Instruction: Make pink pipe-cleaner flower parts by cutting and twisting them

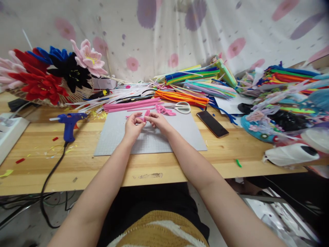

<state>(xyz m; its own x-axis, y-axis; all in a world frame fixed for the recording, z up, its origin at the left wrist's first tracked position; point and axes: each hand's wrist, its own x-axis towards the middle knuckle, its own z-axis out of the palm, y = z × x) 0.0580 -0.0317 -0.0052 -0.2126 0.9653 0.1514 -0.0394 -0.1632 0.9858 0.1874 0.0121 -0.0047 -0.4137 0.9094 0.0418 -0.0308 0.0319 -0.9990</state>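
Over the grey cutting mat [120,140], my left hand [134,127] and my right hand [158,121] meet, fingers closed on one small pink pipe cleaner piece [146,114]. Its lower part is partly hidden by the fingertips. Just beyond my right hand lie bent pink loops [165,110], beside white-handled scissors [182,107]. A bundle of straight pink pipe cleaners [132,104] rests along the mat's back edge.
A blue glue gun [69,127] with a trailing cord stands at the left. Fuzzy flowers [46,85] fill the back left. A black phone [212,124] lies right of the mat. Orange pipe cleaners [182,98], a white roll [291,154] and plastic-wrapped materials crowd the back and right.
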